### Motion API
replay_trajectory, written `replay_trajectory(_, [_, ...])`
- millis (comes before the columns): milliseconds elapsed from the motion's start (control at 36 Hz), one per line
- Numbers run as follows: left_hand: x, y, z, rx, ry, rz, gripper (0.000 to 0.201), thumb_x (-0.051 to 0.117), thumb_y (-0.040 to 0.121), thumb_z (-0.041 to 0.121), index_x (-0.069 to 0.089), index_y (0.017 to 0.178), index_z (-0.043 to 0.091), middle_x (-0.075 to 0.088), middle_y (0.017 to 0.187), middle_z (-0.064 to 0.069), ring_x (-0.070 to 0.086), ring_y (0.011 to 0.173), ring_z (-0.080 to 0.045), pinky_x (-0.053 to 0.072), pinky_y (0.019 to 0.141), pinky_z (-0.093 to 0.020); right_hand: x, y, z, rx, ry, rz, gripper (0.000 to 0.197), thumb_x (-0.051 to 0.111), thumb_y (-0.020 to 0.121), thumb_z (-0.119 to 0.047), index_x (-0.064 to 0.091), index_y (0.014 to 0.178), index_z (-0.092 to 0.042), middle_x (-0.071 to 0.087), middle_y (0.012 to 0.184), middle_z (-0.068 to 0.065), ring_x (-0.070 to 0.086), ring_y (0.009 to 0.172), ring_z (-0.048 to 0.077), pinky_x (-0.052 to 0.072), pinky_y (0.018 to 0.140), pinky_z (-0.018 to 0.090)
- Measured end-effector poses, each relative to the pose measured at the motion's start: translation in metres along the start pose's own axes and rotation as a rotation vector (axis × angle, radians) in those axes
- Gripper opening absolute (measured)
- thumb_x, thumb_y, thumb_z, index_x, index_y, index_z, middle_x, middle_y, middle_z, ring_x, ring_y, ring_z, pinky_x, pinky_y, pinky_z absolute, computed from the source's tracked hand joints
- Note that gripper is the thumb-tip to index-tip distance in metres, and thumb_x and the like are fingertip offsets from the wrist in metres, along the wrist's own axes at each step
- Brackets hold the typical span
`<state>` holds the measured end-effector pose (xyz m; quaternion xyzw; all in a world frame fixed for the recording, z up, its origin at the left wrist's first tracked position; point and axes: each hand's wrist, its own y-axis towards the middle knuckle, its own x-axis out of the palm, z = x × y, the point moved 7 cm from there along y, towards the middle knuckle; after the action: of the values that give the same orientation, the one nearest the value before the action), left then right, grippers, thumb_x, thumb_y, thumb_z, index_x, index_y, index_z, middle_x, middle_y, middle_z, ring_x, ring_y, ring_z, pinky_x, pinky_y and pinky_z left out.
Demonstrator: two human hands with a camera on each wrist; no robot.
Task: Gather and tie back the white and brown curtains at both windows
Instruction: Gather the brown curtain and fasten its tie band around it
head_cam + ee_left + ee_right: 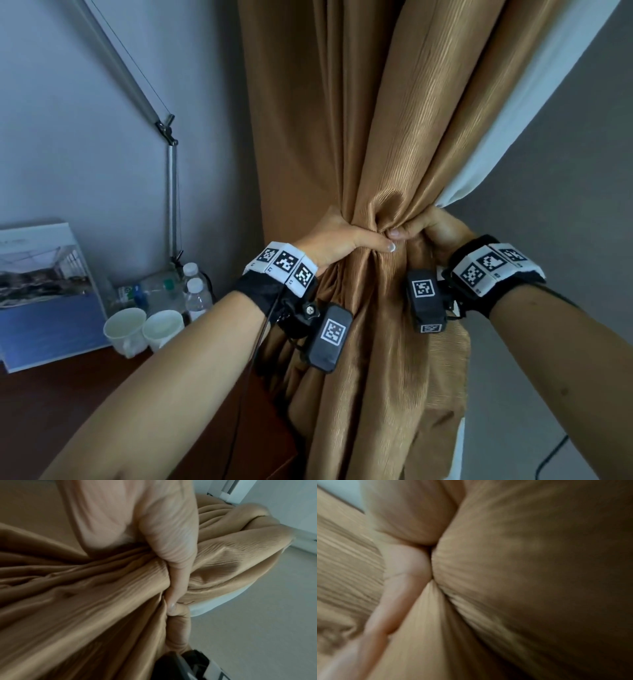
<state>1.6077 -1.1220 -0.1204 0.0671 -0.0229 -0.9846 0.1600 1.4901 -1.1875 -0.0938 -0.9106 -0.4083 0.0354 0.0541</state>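
At the centre of the head view, the brown curtain (pixel 387 144) is cinched into a narrow waist. The left hand (pixel 337 241) grips the waist from 9 o'clock, thumb extended across the front. The right hand (pixel 430 229) grips it from 3 o'clock, fingers curled into the folds; the two thumbs nearly touch. The white curtain (pixel 524 113) runs behind the brown fabric toward 1 o'clock. At 8 o'clock, two white cups (pixel 144 330) and water bottles (pixel 195 291) stand on a dark desk (pixel 68 404) beside a lamp arm (pixel 172 192).

In the left wrist view, fingers (pixel 177 582) wrap the bunched brown fabric at centre.

In the right wrist view, blurred, a finger (pixel 397 591) presses into brown folds at 9 o'clock.
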Motion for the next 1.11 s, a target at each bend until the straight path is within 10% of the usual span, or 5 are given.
replay_trajectory(167, [0.006, -0.016, 0.009, -0.009, -0.108, -0.134, 0.051, 0.079, 0.071, -0.004, 0.064, 0.12, 0.004, 0.07, 0.119, -0.004, 0.059, 0.119, -0.012, 0.036, 0.112, -0.029, 0.0, 0.0, 0.003, -0.002, 0.048, -0.007, 0.052, 0.067, 0.057, 0.005, 0.067, 0.109, 0.006, 0.072, 0.106, 0.019, 0.07, 0.099, 0.031, 0.059, 0.077, 0.035])
replay_trajectory(472, [-0.002, -0.017, -0.001, 0.018, -0.365, -0.361, 0.073, 0.094, 0.05, 0.029, 0.065, 0.114, 0.005, 0.069, 0.117, -0.01, 0.063, 0.116, -0.021, 0.049, 0.1, -0.03, -0.019, -0.004, 0.005, -0.011, 0.069, 0.086, 0.079, 0.078, 0.038, 0.004, 0.063, 0.115, 0.009, 0.07, 0.109, 0.023, 0.067, 0.104, 0.038, 0.055, 0.088, 0.047])
replay_trajectory(805, [-0.134, 0.033, -0.004, -0.068, -0.171, 0.422, 0.071, 0.052, 0.09, 0.062, 0.05, 0.137, 0.008, 0.058, 0.131, -0.008, 0.055, 0.122, -0.021, 0.047, 0.093, -0.034, -0.033, 0.006, 0.003, -0.033, 0.088, 0.099, 0.062, 0.064, 0.047, 0.013, 0.065, 0.107, 0.002, 0.074, 0.096, 0.014, 0.071, 0.089, 0.031, 0.059, 0.07, 0.037])
replay_trajectory(972, [-0.124, 0.048, 0.001, -0.056, -0.304, 0.38, 0.074, 0.046, 0.094, 0.058, 0.027, 0.153, 0.018, 0.033, 0.157, -0.005, 0.028, 0.145, -0.022, 0.02, 0.116, -0.039, -0.035, 0.011, 0.005, -0.027, 0.086, 0.054, 0.058, 0.065, 0.044, 0.014, 0.065, 0.101, 0.001, 0.076, 0.088, 0.009, 0.073, 0.083, 0.024, 0.059, 0.066, 0.03])
replay_trajectory(1111, [-0.095, 0.062, 0.004, -0.077, -0.5, 0.132, 0.074, 0.05, 0.083, 0.071, 0.048, 0.141, 0.025, 0.063, 0.13, -0.001, 0.062, 0.116, -0.025, 0.054, 0.083, -0.033, -0.041, 0.02, 0.01, -0.008, 0.098, 0.006, 0.095, 0.092, 0.014, -0.006, 0.066, 0.106, 0.0, 0.072, 0.104, 0.015, 0.068, 0.1, 0.033, 0.053, 0.086, 0.043])
